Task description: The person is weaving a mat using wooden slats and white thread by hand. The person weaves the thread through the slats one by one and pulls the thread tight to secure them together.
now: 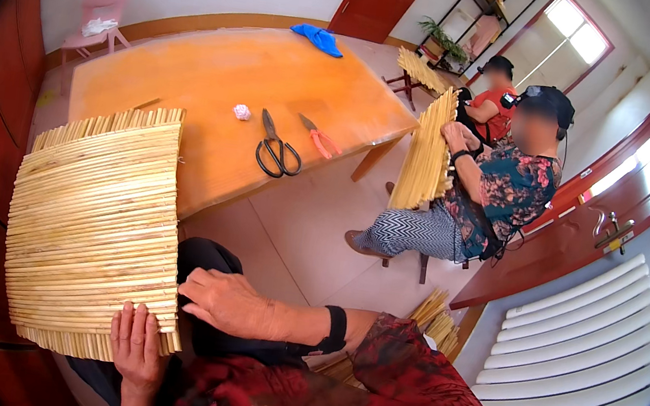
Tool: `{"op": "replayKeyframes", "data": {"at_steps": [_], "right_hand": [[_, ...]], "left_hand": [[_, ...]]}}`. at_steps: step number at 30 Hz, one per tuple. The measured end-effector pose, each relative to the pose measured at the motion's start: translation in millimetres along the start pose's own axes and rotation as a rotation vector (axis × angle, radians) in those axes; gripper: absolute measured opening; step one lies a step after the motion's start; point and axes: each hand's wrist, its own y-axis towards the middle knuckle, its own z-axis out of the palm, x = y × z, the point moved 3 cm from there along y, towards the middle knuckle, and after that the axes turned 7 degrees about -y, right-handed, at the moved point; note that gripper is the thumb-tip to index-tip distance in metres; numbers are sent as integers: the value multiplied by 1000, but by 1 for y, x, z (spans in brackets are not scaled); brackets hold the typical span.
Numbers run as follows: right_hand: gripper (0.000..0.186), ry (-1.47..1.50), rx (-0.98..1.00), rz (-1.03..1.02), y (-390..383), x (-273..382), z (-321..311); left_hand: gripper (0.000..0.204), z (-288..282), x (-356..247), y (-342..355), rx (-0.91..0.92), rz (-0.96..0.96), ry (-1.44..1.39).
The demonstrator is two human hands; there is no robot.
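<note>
A mat of pale yellow reed stalks point(97, 222), bound side by side, leans from my lap against the table's near left edge. My left hand point(136, 342) grips its near right corner, with the fingers on top and the thumb hidden. At the mat's right edge, my right hand point(226, 302) is closed, fingers curled and pinched close to the stalk ends. Whatever lies between those fingertips is too small to make out. Black-handled scissors point(273, 147), red-handled pliers point(319, 136) and a small pinkish-white ball point(242, 112) rest on the table beyond.
The orange wooden table point(220, 66) carries a blue cloth point(318, 39) at its far edge. To the right, a seated co-worker point(513, 174) holds another reed mat point(427, 155); a second person point(493, 102) sits behind. Reed bundles point(434, 320) lie near the white radiator point(571, 359).
</note>
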Motion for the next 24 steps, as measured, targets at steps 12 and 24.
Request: {"op": "replayKeyframes", "data": {"at_steps": [12,24], "right_hand": [[9,-107,-163,-538,27,23,38],[13,-40,-100,-658,21,22,46]], "left_hand": [[30,2,8,-19,30,-9,-58],[25,9,15,-32,32,-23,-9]]}}
